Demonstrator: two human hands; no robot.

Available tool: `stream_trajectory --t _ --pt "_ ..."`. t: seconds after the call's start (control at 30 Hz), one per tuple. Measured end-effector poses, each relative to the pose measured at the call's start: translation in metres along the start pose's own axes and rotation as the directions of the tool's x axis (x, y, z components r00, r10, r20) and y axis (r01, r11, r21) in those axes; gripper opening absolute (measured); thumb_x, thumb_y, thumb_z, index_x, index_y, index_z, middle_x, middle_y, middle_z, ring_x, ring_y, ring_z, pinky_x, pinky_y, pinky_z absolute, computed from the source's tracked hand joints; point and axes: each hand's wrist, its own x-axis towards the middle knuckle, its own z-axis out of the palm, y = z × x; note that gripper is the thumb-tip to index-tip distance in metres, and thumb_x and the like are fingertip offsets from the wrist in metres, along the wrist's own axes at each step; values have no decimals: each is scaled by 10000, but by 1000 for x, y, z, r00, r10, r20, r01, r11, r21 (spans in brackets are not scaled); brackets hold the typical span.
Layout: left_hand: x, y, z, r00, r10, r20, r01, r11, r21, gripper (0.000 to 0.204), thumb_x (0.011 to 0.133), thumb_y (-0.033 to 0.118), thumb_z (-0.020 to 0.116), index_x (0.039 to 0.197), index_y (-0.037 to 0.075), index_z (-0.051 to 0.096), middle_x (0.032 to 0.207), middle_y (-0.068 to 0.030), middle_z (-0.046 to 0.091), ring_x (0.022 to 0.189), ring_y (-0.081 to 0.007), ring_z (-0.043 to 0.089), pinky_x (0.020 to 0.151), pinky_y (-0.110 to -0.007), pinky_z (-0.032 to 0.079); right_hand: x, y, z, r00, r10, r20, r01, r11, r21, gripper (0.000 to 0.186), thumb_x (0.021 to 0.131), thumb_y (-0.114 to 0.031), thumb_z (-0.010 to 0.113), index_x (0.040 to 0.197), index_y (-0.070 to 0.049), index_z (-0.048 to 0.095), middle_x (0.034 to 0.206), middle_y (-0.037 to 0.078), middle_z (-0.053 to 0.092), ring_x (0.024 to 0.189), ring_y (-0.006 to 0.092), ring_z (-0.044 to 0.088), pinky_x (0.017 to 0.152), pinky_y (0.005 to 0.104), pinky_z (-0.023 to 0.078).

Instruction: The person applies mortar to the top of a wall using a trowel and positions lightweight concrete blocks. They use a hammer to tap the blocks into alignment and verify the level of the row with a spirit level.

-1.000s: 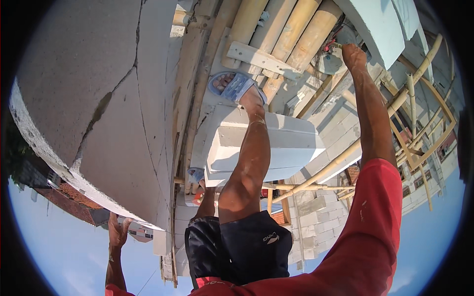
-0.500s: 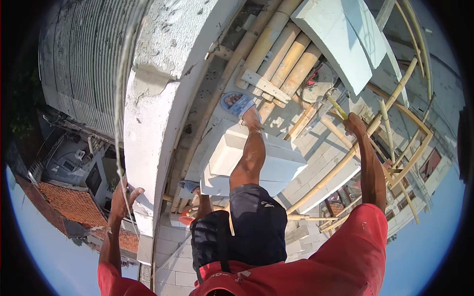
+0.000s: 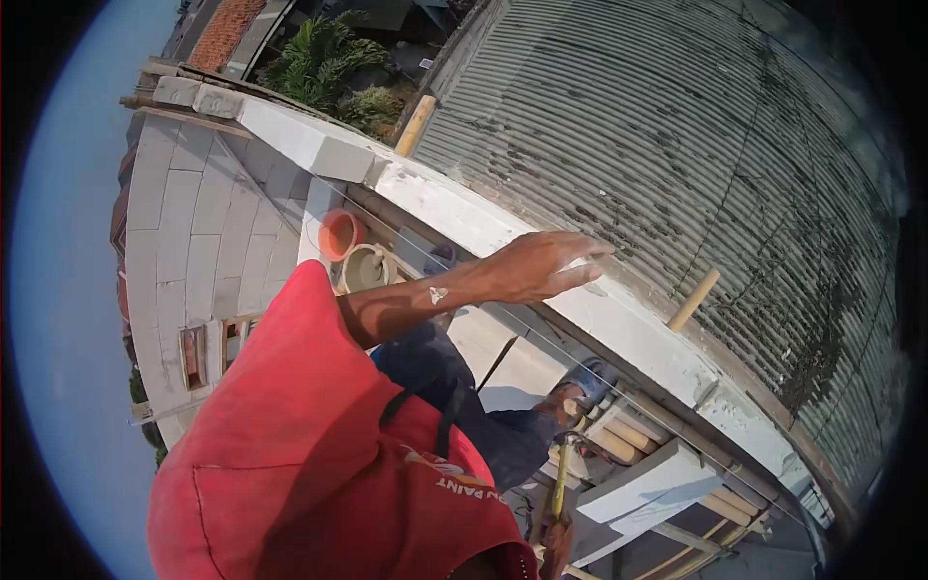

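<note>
My left hand (image 3: 551,266) reaches across the white block wall (image 3: 638,324), fingers extended and thumb apart, with a white patch showing between them. It is over or touching the wall's top; I cannot tell which. Low in the view, my right hand (image 3: 557,543), partly hidden by shadow and my body, is closed round the yellow handle of a hammer-like tool (image 3: 561,483). The tool's head is near my sandalled foot (image 3: 585,379). A thin string (image 3: 541,335) runs along the inner side of the wall.
An orange bucket (image 3: 340,235) and a pale bucket with grey contents (image 3: 366,269) stand inside the wall. White blocks (image 3: 648,488) and bamboo poles (image 3: 619,445) lie by my feet. Beyond the wall is a corrugated roof (image 3: 619,135); bamboo stubs (image 3: 694,300) stick up along its edge.
The view has swung round toward the wall and roof. My left hand has moved from the wall's end to over its middle stretch. My right hand still grips the yellow-handled tool.
</note>
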Motion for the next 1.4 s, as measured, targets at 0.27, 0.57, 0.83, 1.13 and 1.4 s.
stream_trajectory --t 0.27,0.57,0.83,1.13,1.4 --pt "-257 -88 -109 96 -533 -841 26 845 -533 340 1043 285 528 1216 5 612 966 -84 683 920 -176 652 911 -323 504 -87 -283 66 965 -263 26 181 588 -788 484 987 -469 561 970 14 593 849 331 638 874 562 590 687 574 454" --pt "-380 -284 -263 -63 -888 -455 -268 454 -850 893 916 585 616 1531 17 305 1531 -208 362 1387 -339 424 1110 -473 394 -130 -417 156 846 -239 476 511 614 -601 243 949 -202 645 1078 0 604 907 178 706 718 303 672 627 410 511" --pt "-386 -414 -372 114 -942 -317 -73 310 -948 1387 722 635 804 1558 -20 -89 1608 -275 154 1468 -423 284 1127 -613 362 -194 -537 380 896 -301 326 395 875 -280 445 1025 -425 524 1016 18 570 513 2 459 430 76 406 425 253 286" --pt "-376 -431 -399 295 -947 -128 -83 108 -991 1439 737 551 845 1539 17 -224 1622 -294 80 1490 -444 205 1121 -661 348 -205 -560 522 916 282 286 -121 872 -474 405 1028 -463 539 1021 -65 617 605 -43 392 469 54 351 438 254 293" --pt "-381 -432 -396 351 -933 -80 -118 41 -992 1397 769 587 805 1550 35 -213 1644 -260 81 1497 -474 133 1118 -680 305 -70 -500 611 914 74 400 -401 326 856 409 1068 -411 471 778 -124 485 569 -38 357 429 91 341 438 258 373"
